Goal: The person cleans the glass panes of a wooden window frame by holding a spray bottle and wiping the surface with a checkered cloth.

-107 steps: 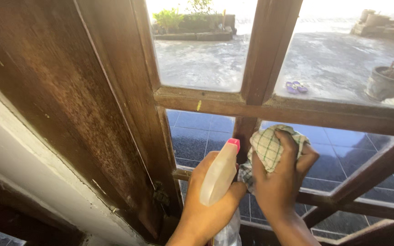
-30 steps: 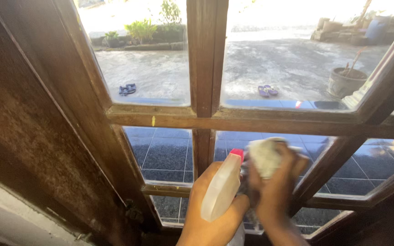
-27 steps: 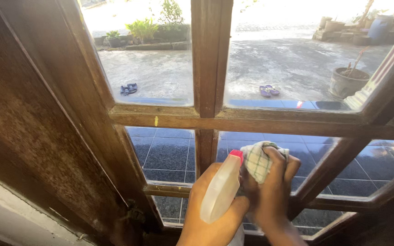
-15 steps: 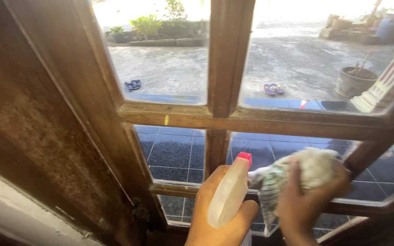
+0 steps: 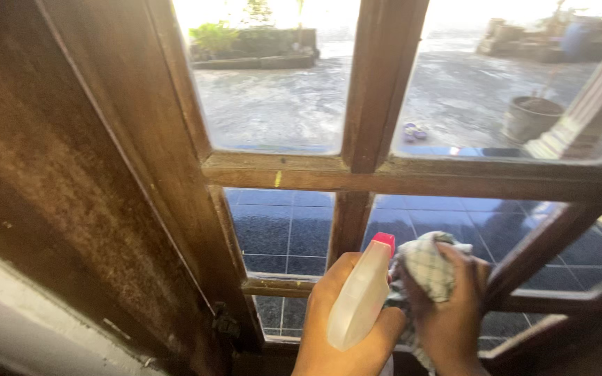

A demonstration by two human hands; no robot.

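Head view: brown wooden window frame [image 5: 377,170] with glass panes; left hand [image 5: 343,327], grip closed round a translucent red-capped plastic spray bottle [image 5: 360,296]; right hand [image 5: 451,317] clutches a checked white-green cloth [image 5: 428,263] against the lower pane.

Single head view, close, angled down toward window frame [image 5: 398,174], slightly blurred perhaps.

Left hand [image 5: 339,317] curled closed, raised upright; right hand [image 5: 447,313] beside it, fingers seemingly bunched, slightly blurred.
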